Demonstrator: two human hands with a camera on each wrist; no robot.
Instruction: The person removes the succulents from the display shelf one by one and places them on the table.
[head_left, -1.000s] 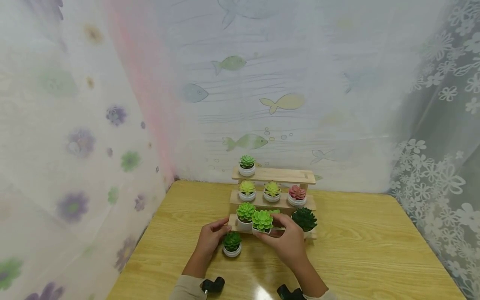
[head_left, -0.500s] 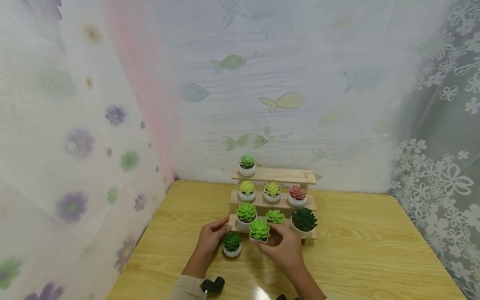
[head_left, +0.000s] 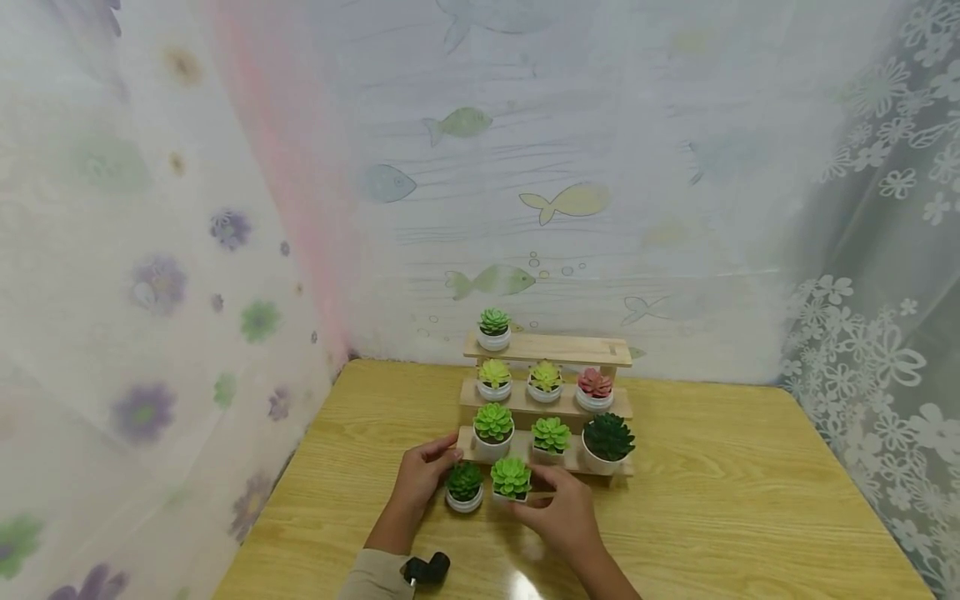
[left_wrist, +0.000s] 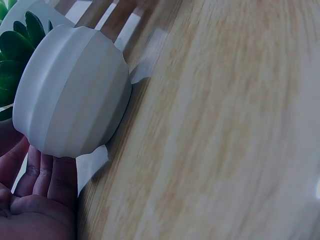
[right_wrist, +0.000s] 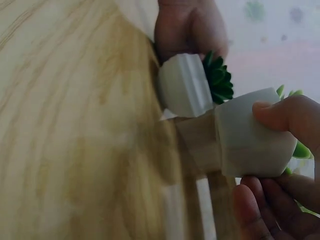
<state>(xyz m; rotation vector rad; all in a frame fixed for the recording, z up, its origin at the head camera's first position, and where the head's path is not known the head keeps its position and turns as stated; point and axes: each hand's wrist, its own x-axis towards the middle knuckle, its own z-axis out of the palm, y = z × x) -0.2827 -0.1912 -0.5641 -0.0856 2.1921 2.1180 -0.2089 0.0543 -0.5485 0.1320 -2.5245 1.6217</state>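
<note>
My right hand (head_left: 562, 508) pinches a potted succulent (head_left: 512, 479) with bright green leaves, thumb on one side of its white pot and fingers on the other. In the right wrist view this pot (right_wrist: 257, 135) is held off the table. My left hand (head_left: 422, 479) is at the left end of the rack's bottom shelf, its fingers fairly straight in the left wrist view. Close by it on the table stands a dark green succulent (head_left: 464, 487) in a ribbed white pot (left_wrist: 75, 92), which hides part of the left fingers in that view.
The three-tier wooden rack (head_left: 573, 347) holds several potted succulents. One light green plant (head_left: 493, 329) is on top; two yellow-green ones and a red one (head_left: 595, 385) fill the middle. A dark plant (head_left: 608, 439) stands at the bottom right. Printed curtains hang around the table (head_left: 712, 475).
My right hand has moved toward me and slightly left with the bright green succulent, away from the bottom shelf, uncovering the middle plant there. The left hand has stayed in place.
</note>
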